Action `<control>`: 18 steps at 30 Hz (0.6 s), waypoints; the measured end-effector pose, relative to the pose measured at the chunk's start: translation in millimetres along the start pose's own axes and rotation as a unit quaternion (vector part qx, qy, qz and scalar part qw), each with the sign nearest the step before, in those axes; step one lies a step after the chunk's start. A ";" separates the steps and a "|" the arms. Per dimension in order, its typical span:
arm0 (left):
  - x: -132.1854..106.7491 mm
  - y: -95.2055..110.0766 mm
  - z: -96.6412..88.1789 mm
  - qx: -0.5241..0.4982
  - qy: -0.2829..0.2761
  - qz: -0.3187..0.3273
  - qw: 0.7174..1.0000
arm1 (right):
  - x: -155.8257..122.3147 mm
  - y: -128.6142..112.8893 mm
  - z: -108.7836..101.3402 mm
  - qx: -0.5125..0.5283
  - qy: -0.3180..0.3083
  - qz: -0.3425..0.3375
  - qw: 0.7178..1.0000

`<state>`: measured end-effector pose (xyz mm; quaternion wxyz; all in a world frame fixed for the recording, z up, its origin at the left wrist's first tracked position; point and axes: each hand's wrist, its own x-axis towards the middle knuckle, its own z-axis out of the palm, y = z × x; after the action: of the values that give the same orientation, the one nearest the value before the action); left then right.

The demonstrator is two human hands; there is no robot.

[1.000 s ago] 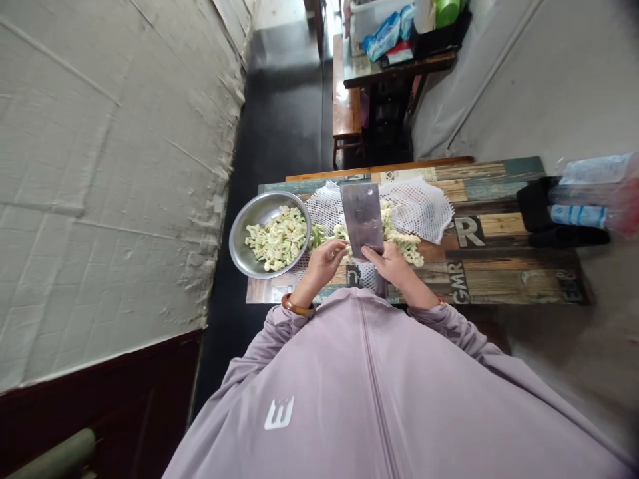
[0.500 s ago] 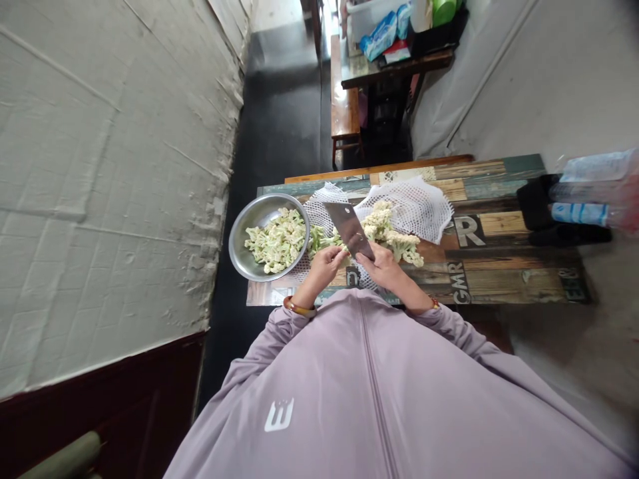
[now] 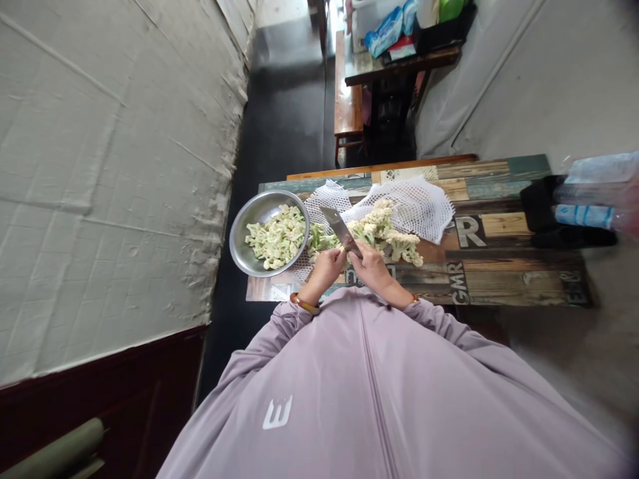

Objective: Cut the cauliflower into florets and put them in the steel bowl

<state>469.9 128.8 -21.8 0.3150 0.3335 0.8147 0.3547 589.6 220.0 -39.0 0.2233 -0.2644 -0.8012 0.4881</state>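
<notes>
Holding a knife point(image 3: 340, 229), the right hand point(image 3: 372, 266) has its grip clenched round the handle, which is hidden inside the fist. The blade points away from the body and toward the left, tilted, with its broad face partly up.

The left hand point(image 3: 327, 265) is just beside the right. Its grip is closed on the stem of a small green-stemmed floret point(image 3: 319, 241). The blade edge sits at this floret near the fingertips; the exact contact is too small to tell. There is an orange bracelet point(image 3: 304, 305) on the left wrist.

The cauliflower head point(image 3: 384, 229) lies just right of the blade, partly broken up. It rests on a white net point(image 3: 424, 203) spread over the surface point(image 3: 499, 279), which is printed wood planks with letters.

A metal bowl point(image 3: 240, 256) stands at the left end of the surface, its rim reaching past the edge. The cut pieces point(image 3: 277, 238) are heaped in its right half, and the left half is bare metal. The bowl is near the left hand, not touching it.

At the far right are clear plastic bottles point(image 3: 589, 216), blurred, well apart from both hands. A lilac jacket point(image 3: 374, 399) fills the lower view.
</notes>
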 end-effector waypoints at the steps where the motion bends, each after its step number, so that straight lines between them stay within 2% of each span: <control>1: 0.2 -1.7 1.3 0.004 0.000 -0.007 1.000 | 1.4 1.7 1.6 0.000 0.001 0.006 1.000; 8: -0.2 -12.4 0.3 0.077 0.024 -0.011 0.997 | 3.1 9.8 16.1 -0.033 -0.003 0.010 0.999; 15: -9.1 -24.4 9.2 0.048 0.024 -0.039 0.998 | 7.7 19.2 35.5 -0.058 -0.071 0.036 0.995; 18: -16.7 -20.0 11.8 -0.013 -0.012 -0.039 0.999 | 19.9 31.6 36.8 -0.037 -0.067 0.101 0.992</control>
<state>482.1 109.8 -39.4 0.3425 0.3011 0.8186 0.3491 558.3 220.4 -81.0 0.1082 -0.3188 -0.8011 0.4949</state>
